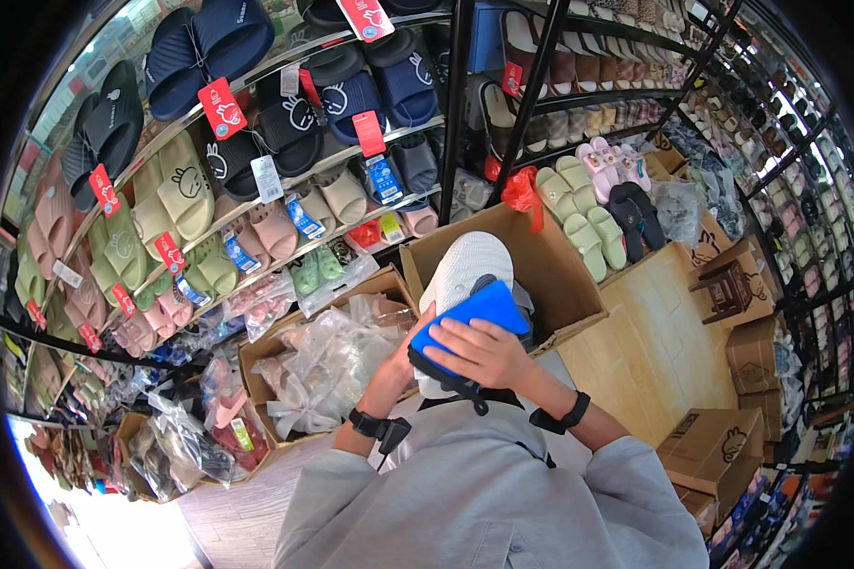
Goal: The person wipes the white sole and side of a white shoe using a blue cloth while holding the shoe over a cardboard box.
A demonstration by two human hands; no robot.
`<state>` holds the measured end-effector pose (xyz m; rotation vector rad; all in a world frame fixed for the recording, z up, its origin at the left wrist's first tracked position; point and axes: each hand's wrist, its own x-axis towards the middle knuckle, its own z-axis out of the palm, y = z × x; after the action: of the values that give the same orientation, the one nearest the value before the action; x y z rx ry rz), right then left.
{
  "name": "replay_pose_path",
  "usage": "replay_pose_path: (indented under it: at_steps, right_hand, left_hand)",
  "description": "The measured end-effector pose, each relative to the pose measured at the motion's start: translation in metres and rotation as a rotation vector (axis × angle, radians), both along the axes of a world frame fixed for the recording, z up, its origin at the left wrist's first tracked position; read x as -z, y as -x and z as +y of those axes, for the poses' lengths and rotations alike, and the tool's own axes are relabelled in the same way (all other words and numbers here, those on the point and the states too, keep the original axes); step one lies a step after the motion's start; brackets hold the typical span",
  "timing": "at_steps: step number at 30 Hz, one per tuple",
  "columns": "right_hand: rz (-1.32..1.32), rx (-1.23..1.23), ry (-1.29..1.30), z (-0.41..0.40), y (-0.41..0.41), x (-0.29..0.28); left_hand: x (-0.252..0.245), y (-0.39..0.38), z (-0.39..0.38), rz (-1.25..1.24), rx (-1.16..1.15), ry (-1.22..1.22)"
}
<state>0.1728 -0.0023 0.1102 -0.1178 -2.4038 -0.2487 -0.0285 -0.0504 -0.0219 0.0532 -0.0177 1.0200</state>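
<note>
A white shoe [462, 274] with a textured surface is held in front of my body, its rounded toe pointing away from me. My left hand [403, 359] grips it along the left side, with most of the fingers hidden beneath. Across the shoe's middle lies a bright blue pad [497, 307] with a dark edge; whether it is cloth or sponge is unclear. My right hand [480, 353] holds this pad against the shoe, fingers spread over its top. A dark cord loop [480, 407] hangs at the near end. The shoe's opening is mostly covered.
Just beyond the shoe stands an open cardboard box [562, 284]. Left of it, another carton [256, 370] holds plastic-wrapped footwear. Display shelves [341, 245] of tagged slide sandals rise at the left. Green slides [582, 231] sit at the right, with closed cartons [712, 444] along the aisle.
</note>
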Motion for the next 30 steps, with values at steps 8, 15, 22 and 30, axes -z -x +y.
replay_pose_path:
  at_steps: [8,15,22,30]
  right_hand:
    - [0.346,0.17,0.403,0.04,0.004,-0.038]
    - [0.184,0.111,0.226,-0.006,0.009,0.005]
    - [0.08,0.101,0.134,0.004,-0.003,-0.011]
    - [0.422,0.224,0.409,0.013,0.001,-0.002]
  left_hand:
    - [-0.017,-0.003,-0.013,0.77,-0.213,-0.035]
    - [-0.009,-0.007,-0.011,0.724,-0.295,0.133]
    - [-0.019,-0.01,-0.01,0.825,-0.279,0.197]
    - [-0.038,-0.02,-0.007,0.805,-0.316,0.04]
